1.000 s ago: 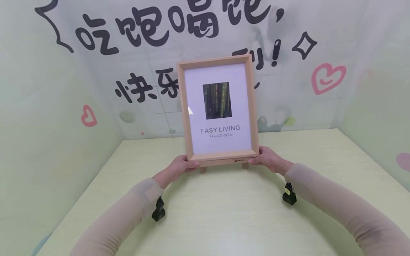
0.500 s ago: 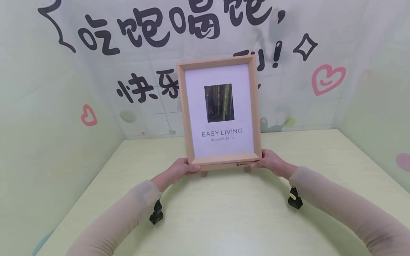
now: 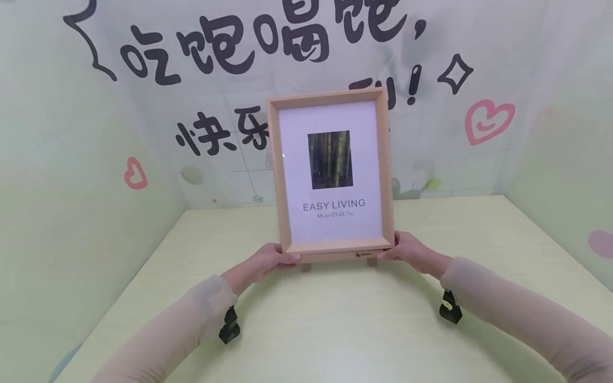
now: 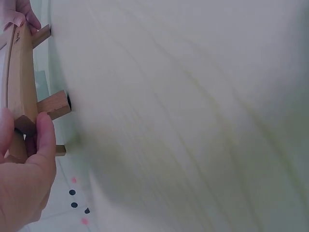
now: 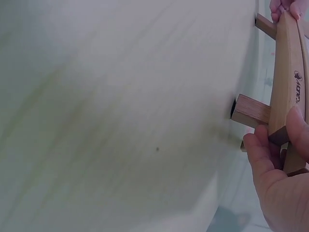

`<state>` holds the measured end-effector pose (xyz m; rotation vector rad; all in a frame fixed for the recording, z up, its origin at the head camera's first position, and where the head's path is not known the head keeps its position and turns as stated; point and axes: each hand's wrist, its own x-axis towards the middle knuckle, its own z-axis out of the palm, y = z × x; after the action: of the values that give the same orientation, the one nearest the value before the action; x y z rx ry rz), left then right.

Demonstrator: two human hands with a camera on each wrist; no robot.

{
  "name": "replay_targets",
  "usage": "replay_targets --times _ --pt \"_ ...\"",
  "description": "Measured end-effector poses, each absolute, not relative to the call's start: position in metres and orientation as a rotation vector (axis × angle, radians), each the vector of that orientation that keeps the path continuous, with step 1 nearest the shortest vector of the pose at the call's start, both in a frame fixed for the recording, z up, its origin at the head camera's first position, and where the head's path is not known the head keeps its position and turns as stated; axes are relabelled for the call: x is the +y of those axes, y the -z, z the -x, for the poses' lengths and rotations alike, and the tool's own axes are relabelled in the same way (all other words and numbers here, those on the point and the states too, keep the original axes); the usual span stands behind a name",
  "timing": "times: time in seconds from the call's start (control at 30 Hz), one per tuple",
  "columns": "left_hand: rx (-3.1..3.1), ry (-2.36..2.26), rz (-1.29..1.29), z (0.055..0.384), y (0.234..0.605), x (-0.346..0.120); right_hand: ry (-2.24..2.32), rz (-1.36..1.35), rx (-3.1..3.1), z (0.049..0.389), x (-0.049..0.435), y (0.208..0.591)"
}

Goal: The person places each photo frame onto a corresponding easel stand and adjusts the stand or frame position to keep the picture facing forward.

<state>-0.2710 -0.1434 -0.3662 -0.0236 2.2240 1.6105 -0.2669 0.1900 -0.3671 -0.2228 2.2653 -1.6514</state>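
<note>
A light wood picture frame [image 3: 335, 223] stands upright, leaning slightly back, on a small wooden easel. Behind its glass is white paper with a bamboo picture [image 3: 331, 159] and the words EASY LIVING. My left hand [image 3: 268, 260] grips the left end of the easel's ledge [image 3: 335, 256], thumb in front. At the other end, my right hand [image 3: 413, 252] pinches the ledge near a small dark logo. Up close in the left wrist view, the left hand's fingers curl under the ledge by an easel leg [image 4: 54, 104]. A matching leg [image 5: 251, 111] shows in the right wrist view.
The pale wood-grain table [image 3: 345, 330] meets a printed back wall [image 3: 215, 175] with dark lettering and pink hearts, close behind the frame. Pale side walls flank the table. A black device hangs under each sleeve cuff [image 3: 230, 324].
The frame and easel have come a little nearer to me and slightly right, both hands moving with them and keeping their grip. The head view has tilted up slightly.
</note>
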Motion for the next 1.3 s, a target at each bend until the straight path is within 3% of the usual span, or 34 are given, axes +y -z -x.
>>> replay_targets --times 1.3 --pt "2.124 -1.643 -0.030 0.246 0.366 -0.151 1.667 0.324 2.118 0.231 0.203 0.373"
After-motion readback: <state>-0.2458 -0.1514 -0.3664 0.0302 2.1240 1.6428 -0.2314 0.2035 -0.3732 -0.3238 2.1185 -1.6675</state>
